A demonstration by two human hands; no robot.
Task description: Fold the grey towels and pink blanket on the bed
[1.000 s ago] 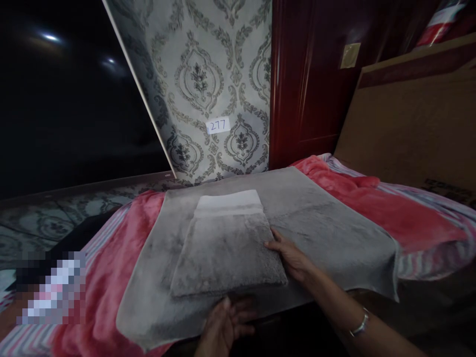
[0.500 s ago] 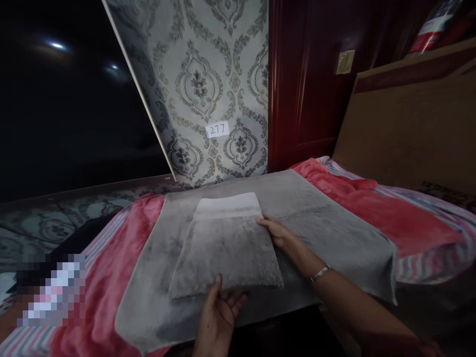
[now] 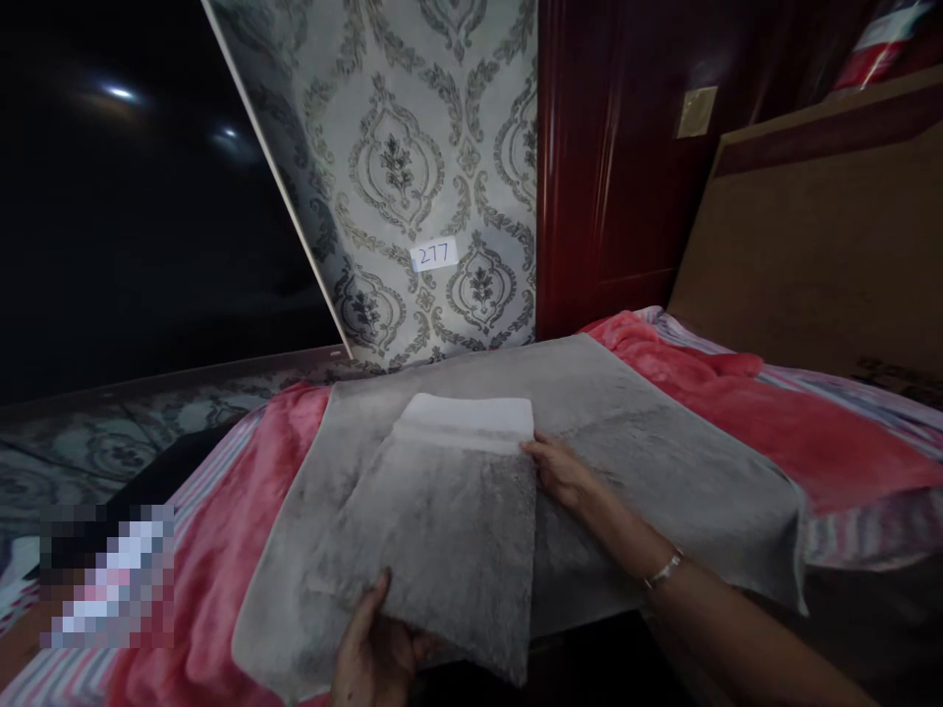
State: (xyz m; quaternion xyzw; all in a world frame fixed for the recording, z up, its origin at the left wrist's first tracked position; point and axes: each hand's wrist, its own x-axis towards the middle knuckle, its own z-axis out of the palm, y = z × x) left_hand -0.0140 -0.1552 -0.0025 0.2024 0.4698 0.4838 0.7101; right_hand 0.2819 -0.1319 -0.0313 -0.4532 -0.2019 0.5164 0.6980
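A folded grey plush cloth (image 3: 461,520) with a white band (image 3: 475,414) along its far end is held slightly tilted. My left hand (image 3: 375,653) grips its near left part, thumb on top and fingers tucked beneath. At the right edge, just by the white band, my right hand (image 3: 564,473) pinches the cloth; its underside fingers are partly hidden. Beneath lies a larger grey plush blanket (image 3: 663,442), spread out flat, its front right corner hanging down.
Pink fleece (image 3: 221,550) and striped bedding (image 3: 855,540) show on both sides of the blanket. A dark screen (image 3: 147,216) stands at left. Behind are patterned wallpaper (image 3: 398,167) with a "277" label (image 3: 434,254), a dark red door panel (image 3: 604,177), and a cardboard box (image 3: 817,226) at right.
The cloth has turned and come nearer, its front right corner now hanging past the blanket's front edge. My left hand has moved left and nearer, now gripping the cloth.
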